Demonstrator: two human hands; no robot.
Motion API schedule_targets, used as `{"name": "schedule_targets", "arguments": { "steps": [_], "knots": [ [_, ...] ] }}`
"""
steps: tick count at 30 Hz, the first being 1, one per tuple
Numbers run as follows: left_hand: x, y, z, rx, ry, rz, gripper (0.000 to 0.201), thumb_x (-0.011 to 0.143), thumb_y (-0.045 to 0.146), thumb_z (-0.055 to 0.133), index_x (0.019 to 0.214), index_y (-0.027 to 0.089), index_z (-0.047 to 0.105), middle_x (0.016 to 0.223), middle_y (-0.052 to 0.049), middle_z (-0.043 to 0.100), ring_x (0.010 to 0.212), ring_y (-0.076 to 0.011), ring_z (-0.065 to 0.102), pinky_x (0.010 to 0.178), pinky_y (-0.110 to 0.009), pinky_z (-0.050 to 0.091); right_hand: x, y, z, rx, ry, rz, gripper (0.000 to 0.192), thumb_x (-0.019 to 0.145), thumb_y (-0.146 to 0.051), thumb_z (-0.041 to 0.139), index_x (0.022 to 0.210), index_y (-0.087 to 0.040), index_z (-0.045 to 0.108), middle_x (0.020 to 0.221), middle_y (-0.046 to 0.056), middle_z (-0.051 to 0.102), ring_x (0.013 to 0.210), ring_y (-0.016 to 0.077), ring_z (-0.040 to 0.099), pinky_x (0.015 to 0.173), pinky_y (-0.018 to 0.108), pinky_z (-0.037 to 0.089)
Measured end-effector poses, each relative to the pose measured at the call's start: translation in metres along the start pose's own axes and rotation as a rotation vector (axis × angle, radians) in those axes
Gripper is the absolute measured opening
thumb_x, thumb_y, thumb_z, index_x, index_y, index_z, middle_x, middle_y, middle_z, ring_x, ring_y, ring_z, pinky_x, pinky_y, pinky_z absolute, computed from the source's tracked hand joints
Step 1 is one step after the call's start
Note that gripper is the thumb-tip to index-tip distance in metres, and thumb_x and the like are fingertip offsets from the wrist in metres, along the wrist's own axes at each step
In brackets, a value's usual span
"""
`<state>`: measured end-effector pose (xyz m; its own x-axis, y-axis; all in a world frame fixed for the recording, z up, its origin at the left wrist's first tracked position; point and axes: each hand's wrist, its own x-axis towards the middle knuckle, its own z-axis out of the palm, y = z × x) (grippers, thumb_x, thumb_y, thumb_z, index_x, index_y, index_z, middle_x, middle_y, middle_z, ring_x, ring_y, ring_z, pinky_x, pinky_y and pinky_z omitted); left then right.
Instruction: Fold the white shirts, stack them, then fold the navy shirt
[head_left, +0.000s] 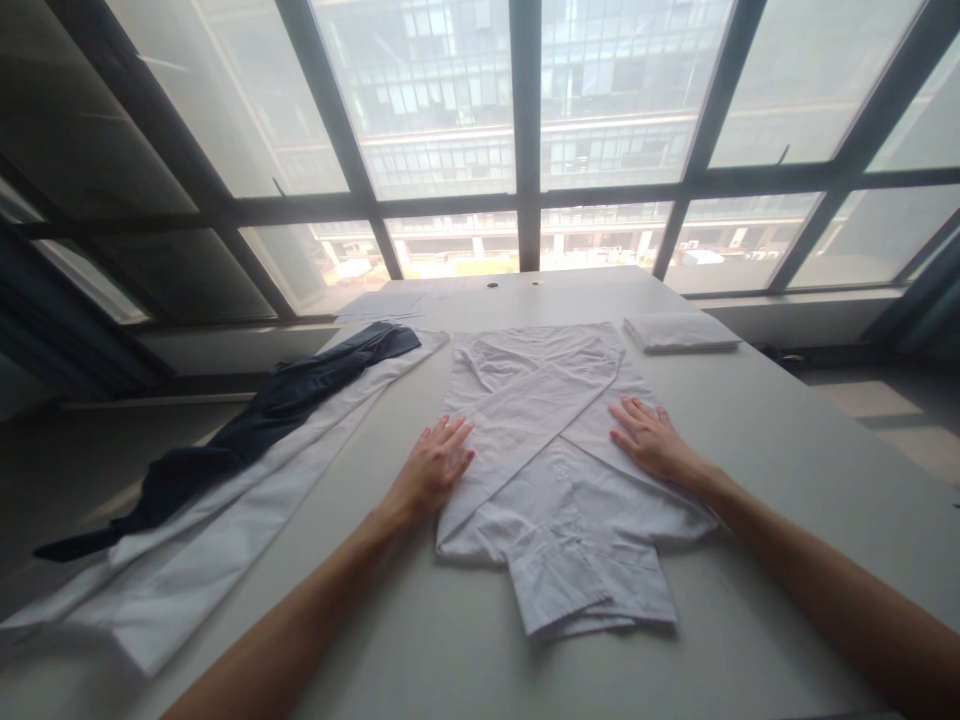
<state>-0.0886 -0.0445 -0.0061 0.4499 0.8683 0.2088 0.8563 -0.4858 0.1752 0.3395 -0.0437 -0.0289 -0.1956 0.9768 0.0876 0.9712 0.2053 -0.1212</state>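
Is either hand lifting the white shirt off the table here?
No: the left hand and right hand both lie flat, palms down, on the white folded cotton shirt, which rests on the pale grey table.

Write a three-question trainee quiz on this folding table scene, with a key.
1. True or false: both hands lie flat on the white shirt.
2. Which garment lies on the long white cloth at the left? A) dark garment B) red towel C) striped sock
3. Fill in: the folded white stack sits beyond the ___ hand.
Key: 1 true: left hand, right hand. 2 A, dark garment. 3 right.
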Motion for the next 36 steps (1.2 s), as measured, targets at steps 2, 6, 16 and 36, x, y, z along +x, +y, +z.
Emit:
{"name": "schedule_targets", "arguments": {
  "steps": [2,6,16,36],
  "knots": [
    [-0.001,-0.003,0.004,0.008,-0.064,0.024,0.053,0.105,0.047,0.037,0.153,0.025,0.047,0.161,-0.009,0.041,0.151,-0.0336,0.03,0.12,-0.059,0.028,-0.001,-0.001,0.0,0.005,-0.004,0.004,0.06,0.104,-0.046,0.029,0.155,-0.018,0.041,0.165,0.017,0.03,0.154,0.0326,0.023,0.12,0.062,0.019],
    [-0.002,-0.005,0.007,0.025,-0.079,0.037,0.052,0.105,0.046,0.039,0.152,0.026,0.048,0.162,-0.01,0.039,0.15,-0.0356,0.031,0.119,-0.062,0.028,-0.002,-0.003,-0.001,0.006,0.023,0.007,0.059,0.104,-0.044,0.031,0.155,-0.017,0.041,0.164,0.018,0.031,0.154,0.0336,0.024,0.12,0.063,0.02],
    [-0.022,0.065,-0.039,-0.488,-0.288,0.511,0.047,0.091,0.044,0.073,0.135,0.03,0.064,0.127,-0.009,0.068,0.116,-0.0242,0.062,0.103,-0.037,0.048,-0.029,-0.022,-0.049,0.415,0.267,-0.414,0.028,0.099,-0.036,0.053,0.116,-0.025,0.073,0.12,0.012,0.069,0.116,0.0274,0.063,0.1,0.046,0.052],
    [-0.03,0.091,-0.035,-0.452,-0.307,0.637,0.018,0.096,0.036,0.068,0.111,0.031,0.075,0.102,-0.006,0.068,0.098,-0.0207,0.059,0.096,-0.036,0.042,-0.131,-0.035,-0.062,0.446,-0.156,-0.55,0.065,0.08,-0.011,0.064,0.14,-0.033,0.059,0.148,0.009,0.054,0.142,0.0303,0.043,0.116,0.051,0.038]
  ]
}}
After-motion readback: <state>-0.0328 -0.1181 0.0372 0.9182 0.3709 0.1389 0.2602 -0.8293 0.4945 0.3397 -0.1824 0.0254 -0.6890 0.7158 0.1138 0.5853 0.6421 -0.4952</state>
